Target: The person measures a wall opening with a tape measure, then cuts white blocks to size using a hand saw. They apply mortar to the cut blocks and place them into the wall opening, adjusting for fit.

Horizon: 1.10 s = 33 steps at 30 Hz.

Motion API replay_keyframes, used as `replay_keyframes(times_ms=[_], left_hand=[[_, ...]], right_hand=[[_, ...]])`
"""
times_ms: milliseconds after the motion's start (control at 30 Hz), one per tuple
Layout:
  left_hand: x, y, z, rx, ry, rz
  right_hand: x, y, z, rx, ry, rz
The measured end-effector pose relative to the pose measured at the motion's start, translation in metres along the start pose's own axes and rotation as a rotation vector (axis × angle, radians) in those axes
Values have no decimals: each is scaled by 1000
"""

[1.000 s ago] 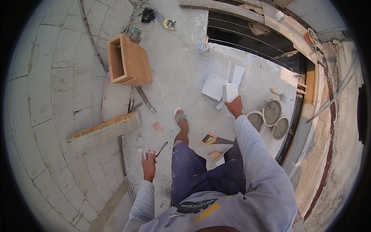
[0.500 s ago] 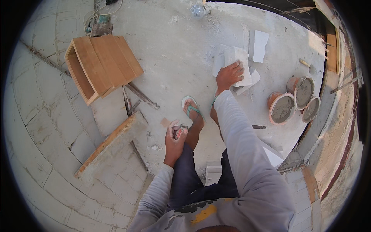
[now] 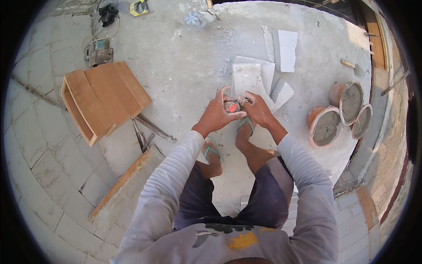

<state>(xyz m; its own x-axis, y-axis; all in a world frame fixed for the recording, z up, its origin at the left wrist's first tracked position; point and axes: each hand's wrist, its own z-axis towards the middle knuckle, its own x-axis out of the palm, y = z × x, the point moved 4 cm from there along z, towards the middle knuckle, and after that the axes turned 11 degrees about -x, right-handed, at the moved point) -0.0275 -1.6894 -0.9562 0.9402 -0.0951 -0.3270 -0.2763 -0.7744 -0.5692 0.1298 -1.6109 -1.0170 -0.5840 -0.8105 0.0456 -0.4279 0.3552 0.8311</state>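
In front of me, above my feet, my left hand [image 3: 214, 113] is closed around a small, rounded red and dark tape measure [image 3: 231, 106]. My right hand [image 3: 259, 111] meets it from the other side, its thumb and fingers pinched at the tape measure's right end. Whether any tape is drawn out is too small to tell. Just beyond the hands lies a white block [image 3: 246, 78] on the concrete floor, partly covered by my fingers. Next to it are a flat white slab [image 3: 266, 72], a broken white piece [image 3: 282, 94] and an upright-looking white slab [image 3: 287, 50].
Mortar-filled buckets [image 3: 325, 126] and a trowel [image 3: 349, 64] are to the right. At left sit a wooden box [image 3: 105, 97], a corded power tool [image 3: 101, 53] and a wood-edged board [image 3: 123, 185]. A handsaw [image 3: 139, 8] and plastic bottle [image 3: 195, 20] lie farther off.
My right hand has left the white block and come back to the tape measure. My left hand has moved forward and right with it, and my right foot now shows beneath.
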Motion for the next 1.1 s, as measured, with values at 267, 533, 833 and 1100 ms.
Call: replay_keyframes(times_ms=[267,533,833,1100], left_hand=[[-26,16,84,249,-61,318],[-44,27,142,66,-217,667],[-42,31,150,-30,-162,749],[-30,28,152,115,-161,562]], right_hand=[[-52,-24,43,-99,-202,414],[-98,-64,78,-216,-699,-322],[-83,-57,63,-349,-695,-465],[-79,-56,62,-387,-722,-449]])
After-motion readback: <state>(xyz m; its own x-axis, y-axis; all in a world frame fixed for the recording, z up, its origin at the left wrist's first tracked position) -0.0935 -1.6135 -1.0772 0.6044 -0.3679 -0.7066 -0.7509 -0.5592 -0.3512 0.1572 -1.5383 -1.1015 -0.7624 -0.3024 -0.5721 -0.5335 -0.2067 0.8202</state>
